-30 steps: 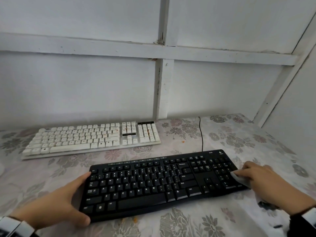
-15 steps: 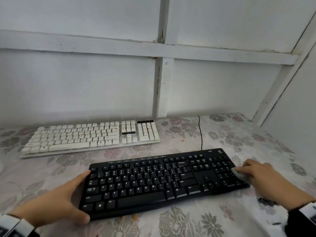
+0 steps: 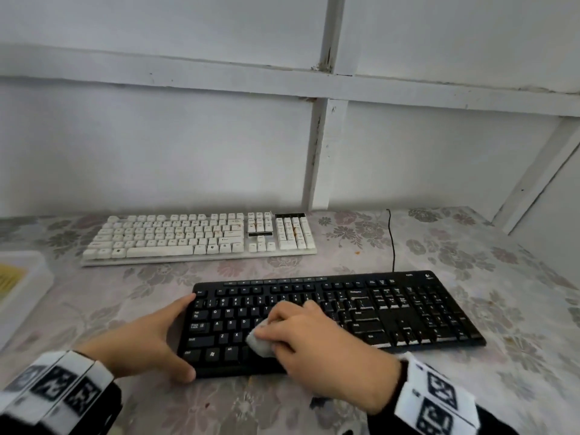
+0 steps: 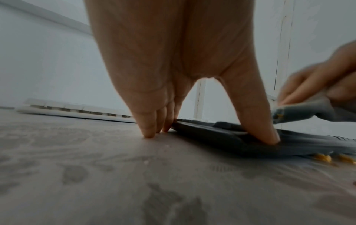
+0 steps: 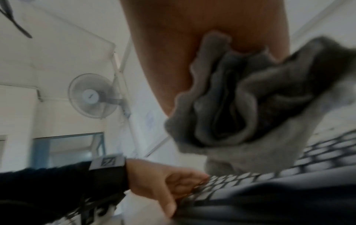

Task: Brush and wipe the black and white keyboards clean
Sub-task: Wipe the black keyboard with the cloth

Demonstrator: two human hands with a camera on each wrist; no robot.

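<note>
My right hand (image 3: 320, 346) bunches a grey cloth (image 3: 260, 343) in curled fingers and presses it onto the letter keys at the left half of the black keyboard (image 3: 392, 309), which lies square in front of me on the flowered tablecloth (image 3: 518, 372). My left hand (image 3: 147, 340) braces the same keyboard's left end, thumb at the near corner, fingers spread along the side edge up to the far corner; the left wrist view shows the fingertips (image 4: 149, 132) planted on the cloth-covered table beside the board and the thumb (image 4: 267, 134) on its near edge. A few orange crumbs (image 4: 323, 157) lie against the keyboard's front edge. A black cable (image 3: 392, 240) runs from the keyboard's back toward the wall. Further off, to the left, the white keyboard (image 3: 201, 238) rests well apart from both hands, orange specks among its keys. A white box (image 3: 25, 287) sits at the table's left edge.
</note>
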